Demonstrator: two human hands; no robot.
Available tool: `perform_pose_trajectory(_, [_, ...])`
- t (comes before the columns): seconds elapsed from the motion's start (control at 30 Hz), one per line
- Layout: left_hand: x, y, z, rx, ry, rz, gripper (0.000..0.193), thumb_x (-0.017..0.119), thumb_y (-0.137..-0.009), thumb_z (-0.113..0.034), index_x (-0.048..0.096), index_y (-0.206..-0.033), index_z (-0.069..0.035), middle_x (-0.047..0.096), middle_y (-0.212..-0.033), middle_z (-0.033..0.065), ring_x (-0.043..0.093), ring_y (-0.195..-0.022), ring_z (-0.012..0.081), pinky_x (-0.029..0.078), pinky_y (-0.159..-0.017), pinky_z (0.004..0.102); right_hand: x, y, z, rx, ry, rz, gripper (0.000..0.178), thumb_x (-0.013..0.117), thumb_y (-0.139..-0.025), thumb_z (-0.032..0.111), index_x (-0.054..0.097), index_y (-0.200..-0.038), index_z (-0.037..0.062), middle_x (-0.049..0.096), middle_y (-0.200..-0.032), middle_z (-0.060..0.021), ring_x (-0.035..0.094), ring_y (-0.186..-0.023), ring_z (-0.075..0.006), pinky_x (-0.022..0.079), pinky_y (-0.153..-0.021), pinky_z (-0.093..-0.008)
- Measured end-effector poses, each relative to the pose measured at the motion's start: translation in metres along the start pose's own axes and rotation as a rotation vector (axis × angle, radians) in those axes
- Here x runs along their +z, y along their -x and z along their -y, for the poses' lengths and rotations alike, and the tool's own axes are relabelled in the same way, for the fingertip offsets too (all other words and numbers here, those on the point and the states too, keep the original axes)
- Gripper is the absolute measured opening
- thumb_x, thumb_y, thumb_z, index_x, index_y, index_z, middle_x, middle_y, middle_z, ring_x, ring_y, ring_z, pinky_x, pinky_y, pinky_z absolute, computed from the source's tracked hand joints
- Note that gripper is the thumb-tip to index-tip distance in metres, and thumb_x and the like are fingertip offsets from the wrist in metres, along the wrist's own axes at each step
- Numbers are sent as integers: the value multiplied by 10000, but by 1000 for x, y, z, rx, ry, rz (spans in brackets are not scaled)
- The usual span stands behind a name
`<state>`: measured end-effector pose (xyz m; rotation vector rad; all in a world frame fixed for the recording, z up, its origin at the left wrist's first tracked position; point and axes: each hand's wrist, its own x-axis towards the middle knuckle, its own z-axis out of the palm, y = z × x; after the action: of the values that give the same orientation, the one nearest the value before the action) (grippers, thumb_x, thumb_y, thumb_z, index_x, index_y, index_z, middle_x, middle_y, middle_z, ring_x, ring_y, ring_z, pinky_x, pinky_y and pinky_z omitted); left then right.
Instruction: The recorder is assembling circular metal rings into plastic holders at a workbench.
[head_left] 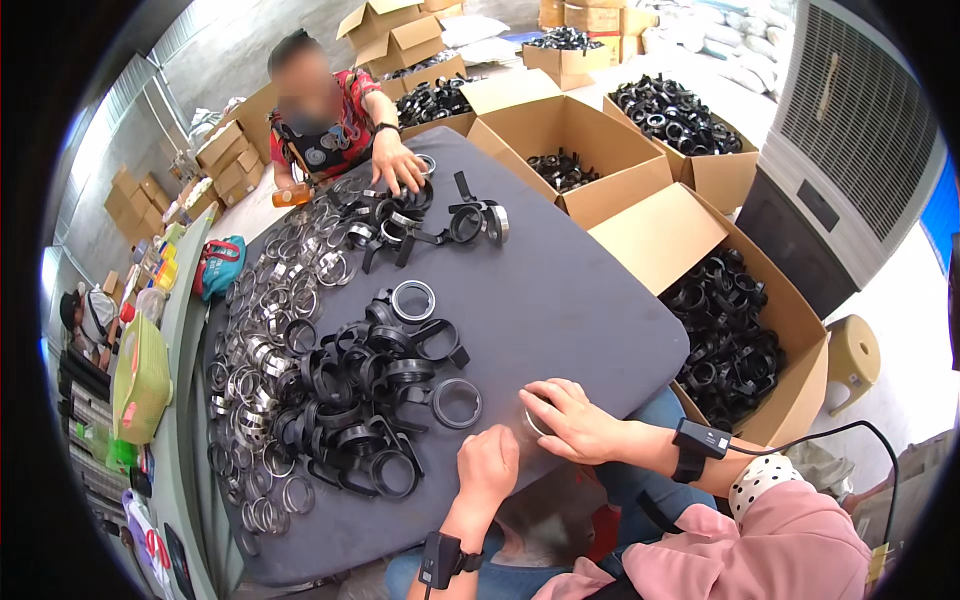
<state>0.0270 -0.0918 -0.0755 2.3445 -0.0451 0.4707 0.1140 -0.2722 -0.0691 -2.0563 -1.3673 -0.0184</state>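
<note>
At the near edge of the grey table [560, 310], my right hand [572, 422] lies over a ring with a pale metal rim [536, 418], its fingers reaching across the ring. Just left of it, my left hand [487, 463] is closed like a fist. Whatever is in its fingers is hidden. Nearest to both hands is a black ring with a metal rim [457, 403] lying flat. Beyond it, black plastic rings with tabs [350, 385] form a heap. Loose thin metal rings [265, 400] spread along the table's left side.
Across the table a person's hand [398, 165] touches more black rings [395, 215]. Open cardboard boxes [790, 390] of black parts stand along the right side. Behind them is a large grey cooler [840, 140]; a tan stool [853, 360] stands nearby. A cable [860, 428] trails from my right wrist.
</note>
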Motion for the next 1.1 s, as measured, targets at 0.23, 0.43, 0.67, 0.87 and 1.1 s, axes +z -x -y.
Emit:
perform_pose_trajectory(0.23, [-2,-1,-3,12,-15,9,300,422,-925,-172,492,-677,-19,529,-637,202,515,-615,425,397,-587,482,4,-2,1,-2,41,48,645,557,-869,278,334,-1376,-53,354,-1334,-255,358,-1211,-430,297,-1024,-514])
perform_pose_trajectory(0.43, [1,-2,1,9,-61,-16,251,470,-885,-149,519,-663,-43,559,-609,155,561,-590,371,417,-572,458,5,-5,3,34,41,97,682,575,-855,275,307,-1384,-63,336,-1345,-262,351,-1223,-438,289,-1026,-527])
perform_pose_trajectory(0.67, [10,-3,3,-56,-71,-92,295,470,-905,-187,537,-657,-43,579,-631,176,553,-584,400,421,-565,487,7,-11,-4,-10,75,87,707,601,-833,253,290,-1384,-62,351,-1316,-265,370,-1217,-435,308,-999,-508])
perform_pose_trajectory(0.87, [-7,1,1,-156,43,-5,265,521,-923,-266,591,-859,-19,625,-783,203,603,-735,396,468,-661,481,-7,-23,-22,-45,-54,20,647,616,-809,185,362,-1358,-42,391,-1321,-265,383,-1226,-424,319,-1028,-495])
perform_pose_trajectory(1.1, [-24,11,-6,-231,-123,-70,599,670,-831,-339,462,-1265,17,609,-1074,194,578,-1008,352,474,-861,427,-30,-106,-143,351,132,-310,517,543,-911,248,407,-1317,-42,460,-1251,-252,442,-1179,-403,360,-1024,-419])
